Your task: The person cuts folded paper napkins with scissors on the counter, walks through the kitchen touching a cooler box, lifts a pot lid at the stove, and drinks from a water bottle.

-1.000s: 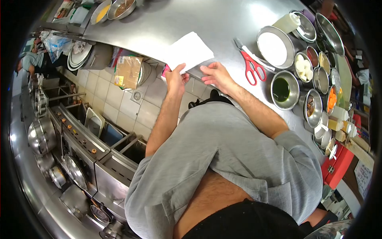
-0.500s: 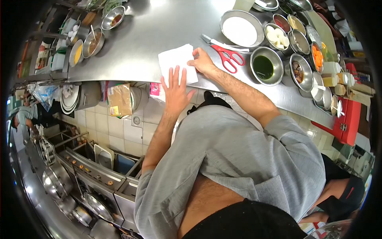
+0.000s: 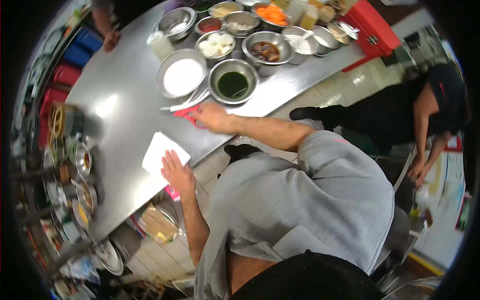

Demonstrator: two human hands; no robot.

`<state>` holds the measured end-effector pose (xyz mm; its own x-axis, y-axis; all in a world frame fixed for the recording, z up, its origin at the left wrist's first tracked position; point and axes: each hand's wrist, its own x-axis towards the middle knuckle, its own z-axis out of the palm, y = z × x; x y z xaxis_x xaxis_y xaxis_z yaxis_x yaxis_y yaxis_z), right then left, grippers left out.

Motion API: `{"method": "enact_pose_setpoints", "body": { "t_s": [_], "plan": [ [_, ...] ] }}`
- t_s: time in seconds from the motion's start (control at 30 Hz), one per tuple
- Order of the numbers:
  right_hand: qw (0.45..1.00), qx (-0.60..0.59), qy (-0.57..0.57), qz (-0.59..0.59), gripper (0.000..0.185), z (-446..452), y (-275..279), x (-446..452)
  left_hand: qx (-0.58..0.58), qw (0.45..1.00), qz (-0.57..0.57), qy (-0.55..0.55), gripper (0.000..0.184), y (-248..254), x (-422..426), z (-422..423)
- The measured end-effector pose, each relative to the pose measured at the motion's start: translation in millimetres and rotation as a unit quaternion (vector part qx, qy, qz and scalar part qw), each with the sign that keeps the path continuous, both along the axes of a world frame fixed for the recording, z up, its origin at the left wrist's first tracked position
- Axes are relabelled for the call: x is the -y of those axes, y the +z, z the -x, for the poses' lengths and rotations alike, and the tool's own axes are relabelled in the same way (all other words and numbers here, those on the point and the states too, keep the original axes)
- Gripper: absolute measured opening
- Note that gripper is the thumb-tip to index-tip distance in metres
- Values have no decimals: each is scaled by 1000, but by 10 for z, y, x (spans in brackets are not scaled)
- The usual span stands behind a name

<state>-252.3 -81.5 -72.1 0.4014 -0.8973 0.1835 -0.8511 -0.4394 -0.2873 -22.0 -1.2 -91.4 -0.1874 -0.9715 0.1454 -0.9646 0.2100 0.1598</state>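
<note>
My left hand [image 3: 177, 174] lies with fingers stretched out on the near edge of a folded white paper sheet [image 3: 159, 150] on the steel table. My right hand [image 3: 214, 118] has its fingers at the red handles of a pair of scissors [image 3: 183, 113], partly covering them. The scissors lie beside a long white-handled utensil [image 3: 192, 103], probably a knife. Just beyond are a metal bowl of dark green liquid [image 3: 233, 85] and a bowl of white contents [image 3: 182, 75].
On the steel table [image 3: 112, 125] several metal bowls hold white pieces [image 3: 216, 46], orange pieces [image 3: 270, 14] and brown chunks [image 3: 265, 51]. A squeeze bottle [image 3: 160, 46] stands nearby. A co-worker [image 3: 430, 112] is at right; another person's hand [image 3: 111, 41] touches the far edge.
My right hand has left the paper and moved right to the scissors. My left hand stays on the paper. The view has turned toward the bowls on the right.
</note>
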Motion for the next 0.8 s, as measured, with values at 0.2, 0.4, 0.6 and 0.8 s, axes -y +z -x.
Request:
{"method": "enact_pose_setpoints", "body": {
  "t_s": [0.2,0.4,0.6,0.8],
  "plan": [
    [933,194,14,-303,35,-56,222,96,-28,998,60,13,60,-250,237,-56],
    [809,480,-12,-340,54,-141,340,-76,-28,996,79,32,57,-66,166,36],
    [793,401,-73,-453,64,-283,368,-70,-42,995,77,37,58,0,178,0],
    [753,340,-100,-554,63,-280,377,-7,-32,998,57,23,59,22,204,5]
  ]
}}
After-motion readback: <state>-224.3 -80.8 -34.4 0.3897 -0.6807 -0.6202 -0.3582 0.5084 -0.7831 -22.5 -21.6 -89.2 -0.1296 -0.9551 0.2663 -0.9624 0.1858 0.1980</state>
